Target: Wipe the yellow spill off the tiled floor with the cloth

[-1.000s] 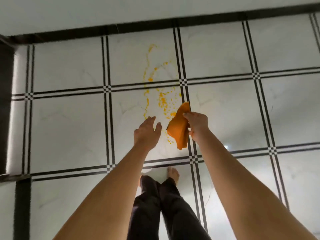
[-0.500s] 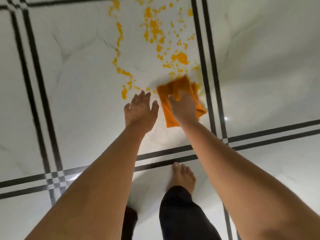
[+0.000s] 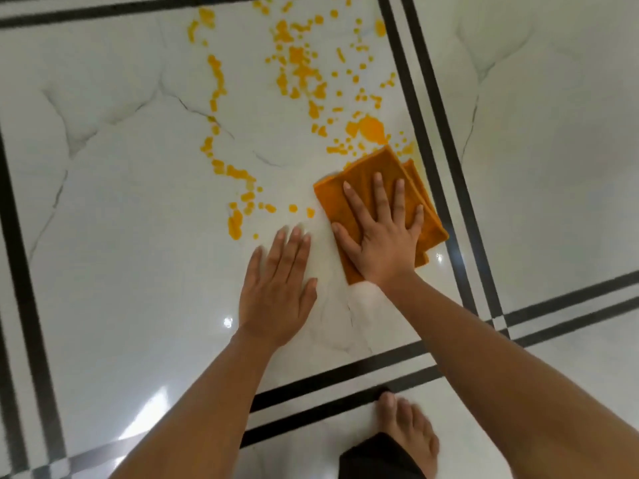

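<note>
Floor [image 3: 103, 271]: white tiles, black borders.
Spill [image 3: 297, 63]: yellow drops across one tile.
Cloth [image 3: 390, 164]: folded, on the floor at spill's near edge.
Right grip [image 3: 380, 243]: released, your fingers spread, pressing cloth.
Left grip [image 3: 276, 295]: released, palm down beside cloth.

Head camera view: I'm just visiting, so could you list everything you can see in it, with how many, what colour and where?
Floor: one, glossy white marbled tiles with black double border lines, fills the view.
Spill: many yellow drops and blobs, across the far half of the middle tile, biggest blob just beyond the cloth.
Cloth: one, orange, folded, flat on the tile at the spill's near right edge.
Trouser leg: one, dark, bottom edge.
Foot: one, bare, bottom right, on the nearer tile.
Left hand: one, palm down on bare tile, left of the cloth.
Right hand: one, pressing flat on the cloth, fingers spread.
</note>
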The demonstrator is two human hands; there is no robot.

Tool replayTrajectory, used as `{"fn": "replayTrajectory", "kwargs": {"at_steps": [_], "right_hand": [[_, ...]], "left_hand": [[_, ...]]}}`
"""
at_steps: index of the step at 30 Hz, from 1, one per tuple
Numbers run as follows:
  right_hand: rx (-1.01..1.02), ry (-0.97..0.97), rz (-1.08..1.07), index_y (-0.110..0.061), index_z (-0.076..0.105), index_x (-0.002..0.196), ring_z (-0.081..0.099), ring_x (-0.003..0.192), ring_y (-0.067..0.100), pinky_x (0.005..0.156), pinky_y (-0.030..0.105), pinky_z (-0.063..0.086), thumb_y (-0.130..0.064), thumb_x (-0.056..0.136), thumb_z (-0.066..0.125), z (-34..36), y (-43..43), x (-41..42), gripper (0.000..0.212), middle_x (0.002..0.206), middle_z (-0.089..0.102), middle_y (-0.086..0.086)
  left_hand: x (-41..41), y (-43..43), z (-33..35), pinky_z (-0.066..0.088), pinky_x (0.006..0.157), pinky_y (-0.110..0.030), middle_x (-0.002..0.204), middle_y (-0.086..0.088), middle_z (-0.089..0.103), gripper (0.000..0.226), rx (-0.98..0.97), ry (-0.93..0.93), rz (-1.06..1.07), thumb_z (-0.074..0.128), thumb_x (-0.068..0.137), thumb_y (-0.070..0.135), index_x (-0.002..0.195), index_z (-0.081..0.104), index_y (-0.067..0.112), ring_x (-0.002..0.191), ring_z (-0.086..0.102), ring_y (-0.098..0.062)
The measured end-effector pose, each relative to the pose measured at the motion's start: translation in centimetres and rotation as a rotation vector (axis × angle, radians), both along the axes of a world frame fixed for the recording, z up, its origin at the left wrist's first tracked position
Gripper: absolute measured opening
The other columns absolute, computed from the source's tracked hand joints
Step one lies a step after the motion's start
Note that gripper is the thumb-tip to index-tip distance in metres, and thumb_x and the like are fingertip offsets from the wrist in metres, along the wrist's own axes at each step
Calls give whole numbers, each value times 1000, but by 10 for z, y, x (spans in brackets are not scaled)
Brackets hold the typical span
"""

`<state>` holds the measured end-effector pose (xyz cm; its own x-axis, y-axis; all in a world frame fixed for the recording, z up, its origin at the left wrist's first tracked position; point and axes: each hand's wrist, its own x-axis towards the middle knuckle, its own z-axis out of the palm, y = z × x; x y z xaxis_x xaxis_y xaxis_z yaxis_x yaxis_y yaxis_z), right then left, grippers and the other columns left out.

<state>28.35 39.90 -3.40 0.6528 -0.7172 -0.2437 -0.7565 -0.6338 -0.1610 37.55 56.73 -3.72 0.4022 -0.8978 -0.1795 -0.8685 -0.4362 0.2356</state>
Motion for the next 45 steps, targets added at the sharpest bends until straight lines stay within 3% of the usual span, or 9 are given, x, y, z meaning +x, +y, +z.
{"fn": "replayTrajectory", "kwargs": {"at_steps": [9,15,20,26,32,37,42,45], "right_hand": [[-23,-5,187,-50,2,144,-11,144,24,110,56,-5,-72,85,14,0,19,-49,64,158,-3,-6],[-12,-10,27,-49,-3,144,-17,143,25,109,57,-10,-70,87,17,-2,-28,4,64,158,-11,-5],[-62,-4,323,-48,8,145,-4,145,26,111,61,4,-72,87,13,-2,1,-70,64,158,3,-4],[-28,-1,-43,-50,-4,144,-15,144,26,110,58,-7,-70,87,18,-4,-54,0,64,158,-9,-5],[-57,-38,339,-51,4,144,-8,145,24,111,60,-1,-71,86,15,-6,-23,-59,62,158,-1,-7],[-18,-22,-46,-50,-2,144,-15,144,26,110,59,-7,-71,85,16,-5,-49,-1,65,158,-8,-5],[-60,-37,316,-51,1,143,-10,145,25,111,62,0,-71,85,18,-6,-12,-26,63,157,-5,-8],[-58,-56,150,-51,4,144,-9,145,26,110,63,-1,-71,85,23,-7,-55,18,65,159,-2,-6]], "left_hand": [[-1,0,-3,17,109,-43,152,-8,28,62,-25,-36,-8,32,91,39,145,30,9,140,20,-22],[-2,0,-6,18,109,-43,152,-8,27,61,-57,-62,12,31,91,39,145,28,9,140,20,-22],[-2,-1,-5,18,110,-43,152,-7,26,62,-46,-59,18,31,91,39,145,28,10,140,20,-21],[-3,0,-7,16,110,-42,153,-6,24,62,-58,-69,17,31,91,39,146,27,10,141,18,-22],[-1,-2,-5,16,109,-41,152,-7,27,62,-60,-57,18,32,90,39,145,28,10,140,19,-21],[-1,-2,-3,15,110,-41,152,-9,26,63,-85,-56,16,34,90,38,145,25,10,140,17,-23],[21,2,-2,16,109,-41,150,-10,30,62,-78,-79,77,34,89,38,144,30,9,140,19,-22],[38,9,-4,18,108,-41,149,-10,33,60,-107,-122,139,33,90,38,143,33,8,139,25,-23]]}}
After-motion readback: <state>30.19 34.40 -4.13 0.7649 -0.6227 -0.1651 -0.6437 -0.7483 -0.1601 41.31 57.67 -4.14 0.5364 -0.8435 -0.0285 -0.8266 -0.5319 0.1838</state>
